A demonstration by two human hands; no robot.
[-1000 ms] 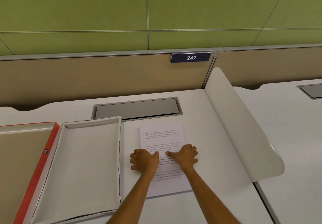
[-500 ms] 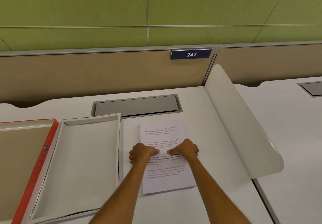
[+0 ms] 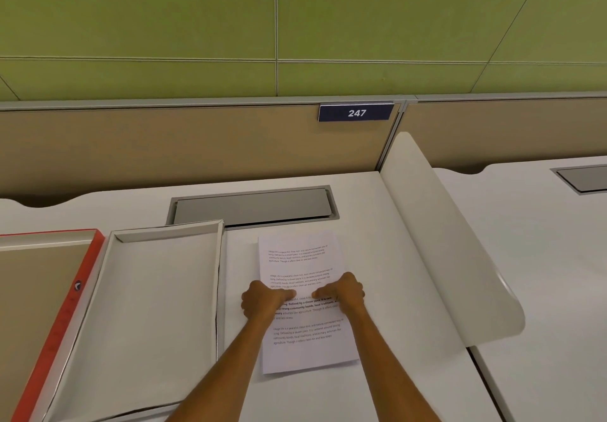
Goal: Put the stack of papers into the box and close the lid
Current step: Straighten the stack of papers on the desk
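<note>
Gripping papers point(image 3: 303, 303) mid-tabletop, both hands' point(image 3: 267, 301) point(image 3: 343, 293) fingers curled round side edges; next, lifting leftward into open box point(image 3: 144, 316).

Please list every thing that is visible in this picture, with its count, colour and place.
stack of papers: one, white with black print, on the desk centre.
box: one, white, open and empty, left of the papers.
lid: one, red edge, tan inside, far left.
cable hatch: one, grey, behind the papers.
number plate: one, dark blue, reads 247, on the partition.
divider: one, white, right of the desk.
desk: one, white.
left hand: one, on the papers' left edge.
right hand: one, on the papers' right edge.
</note>
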